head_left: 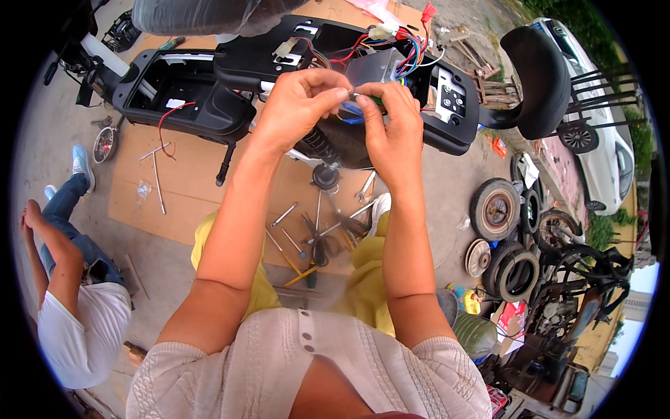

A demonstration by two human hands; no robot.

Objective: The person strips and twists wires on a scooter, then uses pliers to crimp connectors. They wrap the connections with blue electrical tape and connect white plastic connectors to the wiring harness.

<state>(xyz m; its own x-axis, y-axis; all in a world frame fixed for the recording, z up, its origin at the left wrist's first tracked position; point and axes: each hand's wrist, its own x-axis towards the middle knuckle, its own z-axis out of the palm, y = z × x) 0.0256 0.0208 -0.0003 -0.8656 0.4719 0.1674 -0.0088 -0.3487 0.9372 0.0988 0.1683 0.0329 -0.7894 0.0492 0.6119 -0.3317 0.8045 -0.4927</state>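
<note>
Over the opened body of an electric scooter (230, 66), both my hands meet with fingers pinched. My left hand (296, 105) is closed, thumb and forefinger together at a thin wire end (354, 96). My right hand (392, 122) pinches the same wire from the other side, and something green shows beside its fingers. The fingertips hide most of what is held. Right behind them lie a silver metal box (370, 68) and a bundle of coloured wires (412, 56) with a white connector (382, 31). Blue wires (352, 120) hang just below my fingertips.
Wrenches (284, 214) and a yellow-handled tool (300, 276) lie on cardboard (188, 209) below. A red wire (162, 129) droops from the frame. Another person (77, 314) sits at left. Old tyres (494, 209) and scrap parts crowd the right; a white car (593, 119) stands beyond.
</note>
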